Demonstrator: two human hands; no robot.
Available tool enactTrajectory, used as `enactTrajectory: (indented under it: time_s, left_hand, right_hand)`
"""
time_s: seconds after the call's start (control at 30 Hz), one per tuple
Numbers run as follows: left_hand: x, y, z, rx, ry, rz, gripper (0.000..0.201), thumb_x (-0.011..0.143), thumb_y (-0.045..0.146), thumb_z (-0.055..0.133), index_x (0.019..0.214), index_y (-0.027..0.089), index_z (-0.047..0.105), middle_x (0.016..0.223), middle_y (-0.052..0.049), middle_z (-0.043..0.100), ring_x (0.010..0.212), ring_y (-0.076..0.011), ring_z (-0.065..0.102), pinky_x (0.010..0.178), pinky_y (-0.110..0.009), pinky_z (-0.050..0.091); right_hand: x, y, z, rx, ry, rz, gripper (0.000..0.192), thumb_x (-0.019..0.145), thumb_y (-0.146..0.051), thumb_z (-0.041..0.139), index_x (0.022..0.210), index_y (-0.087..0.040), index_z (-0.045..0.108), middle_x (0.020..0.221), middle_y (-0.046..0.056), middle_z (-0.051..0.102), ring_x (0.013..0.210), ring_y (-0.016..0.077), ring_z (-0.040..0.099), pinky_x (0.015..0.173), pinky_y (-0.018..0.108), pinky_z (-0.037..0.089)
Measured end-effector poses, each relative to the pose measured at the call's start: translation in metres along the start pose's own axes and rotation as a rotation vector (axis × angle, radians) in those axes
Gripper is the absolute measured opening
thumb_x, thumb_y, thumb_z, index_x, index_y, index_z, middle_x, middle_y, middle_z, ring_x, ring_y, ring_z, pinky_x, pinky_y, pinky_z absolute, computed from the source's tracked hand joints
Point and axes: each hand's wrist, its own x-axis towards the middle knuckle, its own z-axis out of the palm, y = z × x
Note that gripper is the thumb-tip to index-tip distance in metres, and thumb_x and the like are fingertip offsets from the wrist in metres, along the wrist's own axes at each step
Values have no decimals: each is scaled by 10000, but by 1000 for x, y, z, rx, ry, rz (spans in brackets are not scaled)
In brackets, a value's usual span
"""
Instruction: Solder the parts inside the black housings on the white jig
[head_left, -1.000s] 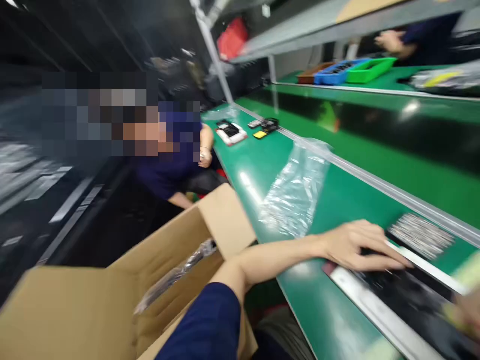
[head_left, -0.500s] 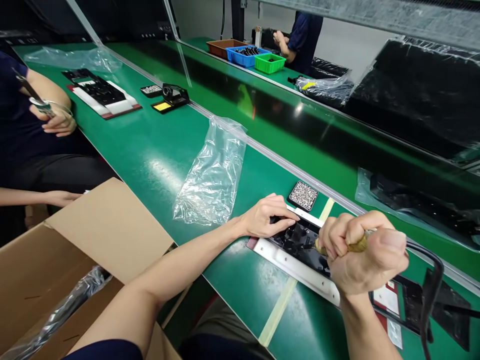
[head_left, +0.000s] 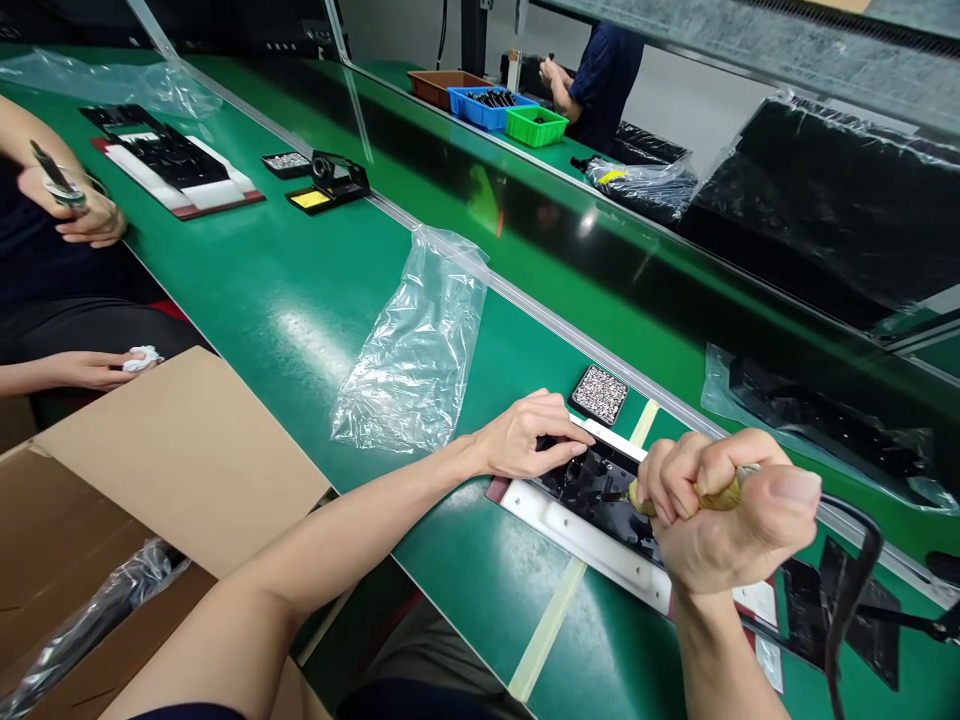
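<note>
My right hand is wrapped round the yellowish handle of a soldering iron, its tip pointing left and down onto a black plastic panel. A black cord trails from the iron. The panel lies in a white fixture with reddish base corners. At the panel's far left, my left hand bears on its edge, thumb and forefinger nearly together on it; whether a small part is between them is hidden. Behind the fixture stands a small black tray full of silvery bits.
A clear plastic bag lies left of my hands. An open cardboard box stands at lower left. Beyond are an iron stand and another fixture. A co-worker's hand at left holds a tool. Bagged black parts lie at right.
The view has shifted slightly, so the surroundings sit a little further left. Both my hands keep nearly the same place on the panel. The co-worker's lower hand now shows a white crumpled wad.
</note>
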Motion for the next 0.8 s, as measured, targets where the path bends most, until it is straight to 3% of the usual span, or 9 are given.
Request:
enactTrajectory:
  time_s: [0.8]
  left_hand:
    - [0,0,-1,27,-28,-14,231,1060,321,622,1056,169,797,787,-49,713,783,-185,622,754,-365,413]
  right_hand:
    - [-3,1,0,-13,48,-17,529,945,-503,671,595,-204,409,421,-69,342,321,84,285,306,214,327]
